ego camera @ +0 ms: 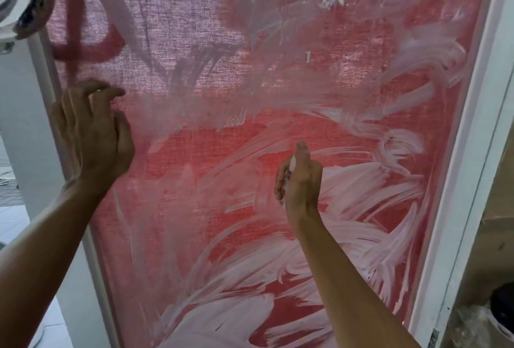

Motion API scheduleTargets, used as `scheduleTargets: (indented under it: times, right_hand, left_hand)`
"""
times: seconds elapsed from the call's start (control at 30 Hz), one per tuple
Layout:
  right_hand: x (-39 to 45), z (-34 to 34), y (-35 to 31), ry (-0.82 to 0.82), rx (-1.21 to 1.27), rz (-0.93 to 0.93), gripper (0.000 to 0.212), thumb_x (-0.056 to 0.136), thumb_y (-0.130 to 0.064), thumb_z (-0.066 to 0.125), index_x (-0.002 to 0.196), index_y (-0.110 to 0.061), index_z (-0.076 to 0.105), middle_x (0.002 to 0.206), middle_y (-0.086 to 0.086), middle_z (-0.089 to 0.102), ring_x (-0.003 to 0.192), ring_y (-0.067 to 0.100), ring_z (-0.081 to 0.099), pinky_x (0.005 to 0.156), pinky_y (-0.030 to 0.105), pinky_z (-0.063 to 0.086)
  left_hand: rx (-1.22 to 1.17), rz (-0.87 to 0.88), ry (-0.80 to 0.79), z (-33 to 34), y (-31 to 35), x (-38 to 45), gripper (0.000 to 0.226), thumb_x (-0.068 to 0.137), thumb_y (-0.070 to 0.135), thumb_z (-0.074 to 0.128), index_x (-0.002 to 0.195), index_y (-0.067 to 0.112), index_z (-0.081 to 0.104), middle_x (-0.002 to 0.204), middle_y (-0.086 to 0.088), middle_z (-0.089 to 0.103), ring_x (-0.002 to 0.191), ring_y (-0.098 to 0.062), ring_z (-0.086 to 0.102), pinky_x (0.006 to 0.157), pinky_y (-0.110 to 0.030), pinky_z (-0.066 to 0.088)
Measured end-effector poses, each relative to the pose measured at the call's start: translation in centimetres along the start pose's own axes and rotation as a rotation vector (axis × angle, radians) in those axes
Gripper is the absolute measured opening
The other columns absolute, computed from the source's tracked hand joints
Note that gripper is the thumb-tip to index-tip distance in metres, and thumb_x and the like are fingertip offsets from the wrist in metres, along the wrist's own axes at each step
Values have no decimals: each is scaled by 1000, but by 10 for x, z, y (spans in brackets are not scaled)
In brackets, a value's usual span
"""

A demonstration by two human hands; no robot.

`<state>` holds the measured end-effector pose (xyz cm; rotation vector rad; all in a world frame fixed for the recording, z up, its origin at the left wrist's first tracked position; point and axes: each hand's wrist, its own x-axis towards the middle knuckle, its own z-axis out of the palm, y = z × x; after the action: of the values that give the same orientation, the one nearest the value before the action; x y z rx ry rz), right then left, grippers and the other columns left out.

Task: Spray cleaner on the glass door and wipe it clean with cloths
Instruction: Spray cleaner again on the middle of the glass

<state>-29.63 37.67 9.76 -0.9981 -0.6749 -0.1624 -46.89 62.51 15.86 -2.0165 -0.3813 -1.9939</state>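
Note:
The glass door (pixel 211 153) fills the view, with a red woven curtain behind it and white smeared streaks across its right and lower parts. My right hand (pixel 301 181) grips a small pale spray bottle (pixel 292 165) in front of the glass at centre right, one finger on its top. My left hand (pixel 91 131) is raised at the door's left edge, its fingers loosely curled near the glass and holding nothing that I can see. No cloth is in view.
A white door frame (pixel 472 153) runs down the right side, with a brown surface and a dark round object (pixel 503 303) beyond it. At the top left sits a white fitting with a curved handle (pixel 16 0). Tiled floor shows at the lower left.

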Motion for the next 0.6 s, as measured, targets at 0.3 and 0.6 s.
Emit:
scheduleTargets:
  times: [0.3,0.6]
  right_hand:
    - [-7,-65,30,14,-35,223,68,94,-62,53,48,-11,54,45,12,43,41,26,45,42,41,35]
    - [-29,-109,50,61,-121,175,73,94,-54,45,51,4,52,42,11,39,33,19,34,40,22,27]
  left_hand:
    - [-293,36,-102,8,87,-27,24,98,5,47,116,1,63,101,-18,65,89,-37,61,78,-52,49]
    - [-618,-303,-730,13,228,-112,21,109,35,43,109,28,62,95,16,64,82,1,59,71,-25,51]
